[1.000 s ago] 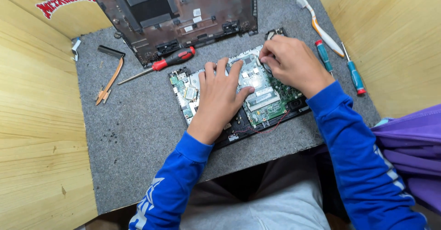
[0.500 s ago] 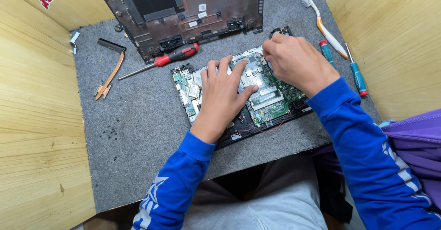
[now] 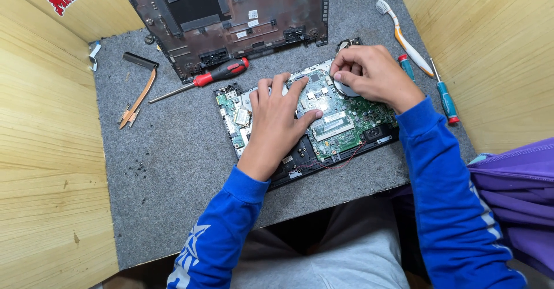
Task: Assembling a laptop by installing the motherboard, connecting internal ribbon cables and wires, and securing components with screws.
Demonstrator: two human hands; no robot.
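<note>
A green laptop motherboard [image 3: 340, 128] lies in its black base on the grey felt mat [image 3: 173, 150]. My left hand [image 3: 280, 116] rests flat on the board's left half, fingers spread, pressing it down. My right hand [image 3: 372, 75] is curled over the board's upper right corner, fingertips pinching a small round grey part [image 3: 344, 88] there. Both sleeves are blue.
A dark laptop bottom cover [image 3: 231, 17] lies at the back. A red-handled screwdriver [image 3: 210, 78], a copper heat pipe [image 3: 138, 98] and a small black bar [image 3: 140, 61] sit left. A toothbrush [image 3: 407, 43] and two teal screwdrivers [image 3: 445, 95] lie right. Wooden walls flank the mat; purple cloth [image 3: 519, 196] at right.
The camera view has shifted slightly. My right hand stays at the board's upper right corner with its fingers working there; my left hand stays flat on the board.
</note>
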